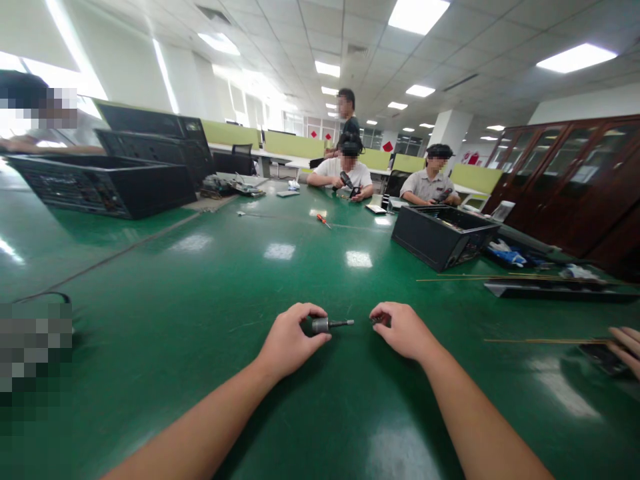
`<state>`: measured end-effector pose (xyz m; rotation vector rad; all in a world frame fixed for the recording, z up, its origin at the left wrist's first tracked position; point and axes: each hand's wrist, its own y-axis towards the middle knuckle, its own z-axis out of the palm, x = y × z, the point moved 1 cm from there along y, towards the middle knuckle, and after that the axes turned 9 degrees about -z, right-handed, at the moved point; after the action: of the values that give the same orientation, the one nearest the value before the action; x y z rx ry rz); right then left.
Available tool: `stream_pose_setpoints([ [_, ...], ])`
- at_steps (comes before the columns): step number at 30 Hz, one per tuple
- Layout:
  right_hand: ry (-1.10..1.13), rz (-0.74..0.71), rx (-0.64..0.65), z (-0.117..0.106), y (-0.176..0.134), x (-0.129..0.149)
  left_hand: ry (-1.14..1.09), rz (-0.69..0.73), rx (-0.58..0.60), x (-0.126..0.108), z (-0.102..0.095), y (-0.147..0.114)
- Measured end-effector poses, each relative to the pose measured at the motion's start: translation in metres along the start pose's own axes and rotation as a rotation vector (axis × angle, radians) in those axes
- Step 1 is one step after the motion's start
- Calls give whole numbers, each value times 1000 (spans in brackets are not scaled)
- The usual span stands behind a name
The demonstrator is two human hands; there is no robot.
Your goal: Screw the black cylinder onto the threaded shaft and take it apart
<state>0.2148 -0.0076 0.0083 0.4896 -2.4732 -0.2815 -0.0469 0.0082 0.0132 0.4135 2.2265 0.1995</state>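
My left hand [293,338] is closed, thumb and fingers round the sides of a grey metal cylinder with a thin shaft [321,325]. That shaft points right and ends in a lighter tip; the cylinder's exact kind is unclear. Facing it across a small gap, my right hand [397,328] pinches a small dark metal piece [375,321]. Its fingers partly cover this piece, and it is too small to name. Both hands are low over the green tabletop [320,393], and the two held things do not touch.
Black computer cases stand at the left [145,187] and right [440,233]. An orange screwdriver [323,220] lies farther back. Thin rods [525,341] and a dark metal panel [550,291] lie at the right, near another person's hand [627,347]. Several people are around the table.
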Motion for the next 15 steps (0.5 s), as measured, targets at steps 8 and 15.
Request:
stream_pose_setpoints([
  [8,23,77,-38,2,1,-16,-54,-49,5,6,1,-1],
  [15,58,71,-99,3,3,-15,-222,-215,-13,17,-51,-20],
])
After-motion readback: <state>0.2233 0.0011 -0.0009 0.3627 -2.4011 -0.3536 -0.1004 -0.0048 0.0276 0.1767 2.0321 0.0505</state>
